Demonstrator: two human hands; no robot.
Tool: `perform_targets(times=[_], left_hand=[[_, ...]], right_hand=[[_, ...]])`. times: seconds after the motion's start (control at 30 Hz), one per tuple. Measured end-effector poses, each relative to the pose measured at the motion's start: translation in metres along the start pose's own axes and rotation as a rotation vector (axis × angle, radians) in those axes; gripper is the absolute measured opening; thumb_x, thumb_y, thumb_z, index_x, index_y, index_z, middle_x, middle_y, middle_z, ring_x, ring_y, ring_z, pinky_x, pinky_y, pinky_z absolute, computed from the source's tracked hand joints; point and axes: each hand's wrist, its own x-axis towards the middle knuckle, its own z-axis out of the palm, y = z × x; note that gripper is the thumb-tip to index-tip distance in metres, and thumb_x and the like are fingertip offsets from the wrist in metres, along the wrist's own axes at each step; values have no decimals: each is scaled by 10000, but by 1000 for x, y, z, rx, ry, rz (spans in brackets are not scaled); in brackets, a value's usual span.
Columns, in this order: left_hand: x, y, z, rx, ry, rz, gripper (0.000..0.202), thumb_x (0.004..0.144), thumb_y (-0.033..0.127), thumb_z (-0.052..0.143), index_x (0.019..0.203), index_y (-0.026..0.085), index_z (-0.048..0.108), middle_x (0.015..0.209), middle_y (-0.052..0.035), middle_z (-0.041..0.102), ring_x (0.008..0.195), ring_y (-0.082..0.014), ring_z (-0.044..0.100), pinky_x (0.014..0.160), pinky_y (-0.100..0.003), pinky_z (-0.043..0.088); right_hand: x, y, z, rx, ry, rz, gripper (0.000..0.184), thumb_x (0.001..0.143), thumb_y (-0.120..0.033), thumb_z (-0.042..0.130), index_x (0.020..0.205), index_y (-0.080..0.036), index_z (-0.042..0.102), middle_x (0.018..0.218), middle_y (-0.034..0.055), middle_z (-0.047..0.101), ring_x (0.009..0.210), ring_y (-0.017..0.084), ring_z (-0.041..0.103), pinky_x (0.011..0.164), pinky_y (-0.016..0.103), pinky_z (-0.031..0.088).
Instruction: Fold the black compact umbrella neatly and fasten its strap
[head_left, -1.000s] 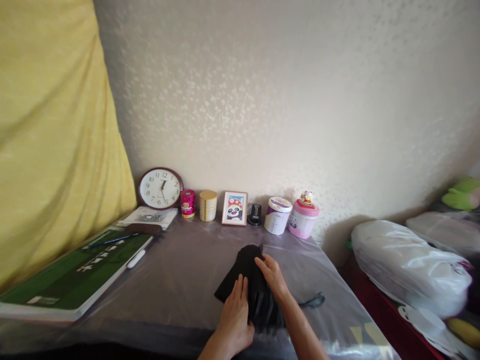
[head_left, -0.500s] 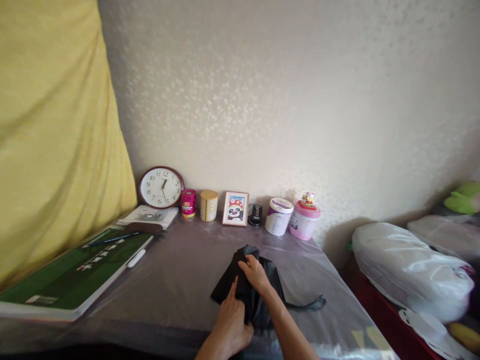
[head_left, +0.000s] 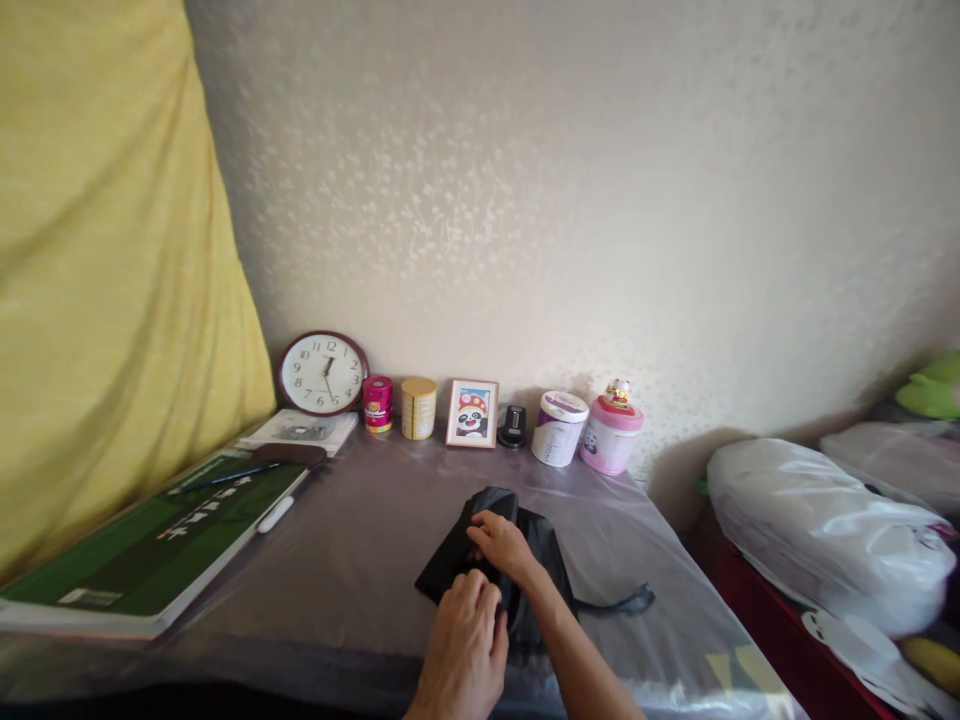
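Note:
A thin, creased black plastic bag (head_left: 544, 555) lies partly spread near the front of the table, and a narrow twisted tail of it reaches out to the right. My left hand (head_left: 463, 635) is closed at the bag's near left part, fingers curled down into the black material. Just beyond it, my right hand (head_left: 501, 545) presses on the middle of the bag with bent fingers that pinch the material. The fingertips of both hands are partly hidden.
Along the wall stand a clock (head_left: 324, 373), a pink tin (head_left: 378, 405), a yellow-lidded can (head_left: 418, 410), a framed panda picture (head_left: 472, 414), a black device (head_left: 513, 428) and two tubs (head_left: 559, 430). A green book (head_left: 142, 545) lies left; white bags (head_left: 817, 530) sit right.
My left hand's index finger, stretched out before, is now curled in with the others. My right hand has shifted slightly left on the bag.

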Motion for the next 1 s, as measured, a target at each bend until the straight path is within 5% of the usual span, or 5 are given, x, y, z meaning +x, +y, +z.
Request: perform_targets(times=[0.3,0.53,0.7,1.0], left_hand=[[12,-11,39,-130,-56,31,545,757,333,480,1286,226,405,1349,-69,385,1249,-272,322,1076,-420,235],[11,-17,57,-154,-91,-8,537,766,267,426,1301,227,398,1424,-50,317,1320,-255,241,1103,-420,196],[10,-15,63,-68,-73,-5,640,732,122,342,1365,106,247,1446,-100,267,1346,-231,174,1103,-405,221],[12,-8,54,16,-114,-117,634,762,150,386,1376,172,231,1479,-128,138,1341,-291,157,1064,-455,270]], right_hand=[[0,6,-4,106,-189,-132,241,819,-281,441,762,-193,658,697,-5,720,612,111,620,554,187,422],[-31,8,-12,186,-26,-356,267,880,-330,418,943,-237,660,805,-5,704,790,133,619,753,237,460],[-49,22,-12,175,132,-463,301,914,-319,373,1029,-236,639,1008,42,664,1024,158,546,922,295,417],[0,43,-6,-31,75,-487,292,915,-291,377,986,-243,656,1057,18,676,1143,176,496,1050,428,236]])
